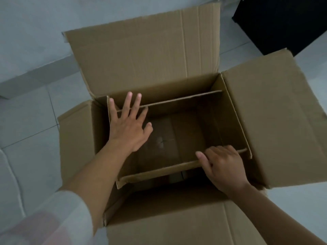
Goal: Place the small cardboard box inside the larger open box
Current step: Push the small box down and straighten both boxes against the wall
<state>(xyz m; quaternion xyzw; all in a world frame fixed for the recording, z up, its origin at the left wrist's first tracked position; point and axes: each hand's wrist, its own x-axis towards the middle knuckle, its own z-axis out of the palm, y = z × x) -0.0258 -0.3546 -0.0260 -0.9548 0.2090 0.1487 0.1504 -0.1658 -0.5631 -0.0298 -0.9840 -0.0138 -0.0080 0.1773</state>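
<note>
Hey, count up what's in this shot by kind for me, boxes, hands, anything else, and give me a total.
Cardboard boxes: 2, the large box with the small box sitting inside it
Hands: 2, left hand spread open, right hand gripping the small box's near wall
Black object: 1, top right on the floor
Total: 5

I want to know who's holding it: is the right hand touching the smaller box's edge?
Touching. The head view shows the right hand curled over the small box near edge.
</note>
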